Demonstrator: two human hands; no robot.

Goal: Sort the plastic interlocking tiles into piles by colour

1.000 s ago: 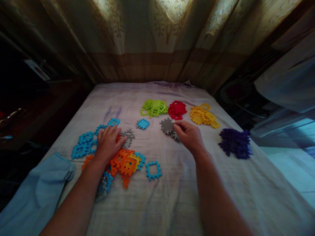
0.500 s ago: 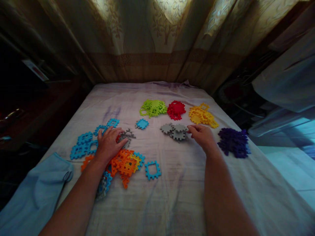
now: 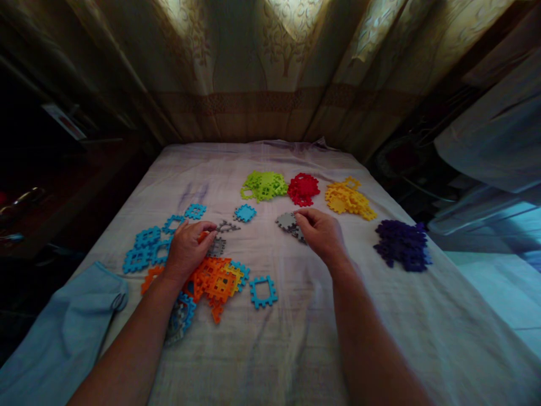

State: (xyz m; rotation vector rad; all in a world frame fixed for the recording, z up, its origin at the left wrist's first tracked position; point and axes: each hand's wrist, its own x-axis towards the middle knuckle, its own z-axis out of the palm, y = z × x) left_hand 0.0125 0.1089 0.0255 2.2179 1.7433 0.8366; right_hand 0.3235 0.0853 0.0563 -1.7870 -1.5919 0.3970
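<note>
Both bare forearms (image 3: 137, 330) reached forward. The left hand (image 3: 189, 248), fingers bent, lay left of and nearer than the red pile (image 3: 303, 189); the right hand (image 3: 324, 234), fingers curled toward the thumb, was on its near side.

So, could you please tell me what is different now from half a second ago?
The right hand has moved left, back over the gray toothed tiles; whether it grips one is unclear. The left hand is more curled, and a gray triangular tile beside it shows farther right; I cannot tell if it is held. The green pile, red pile, yellow pile, purple pile and square blue frame stayed put.
</note>
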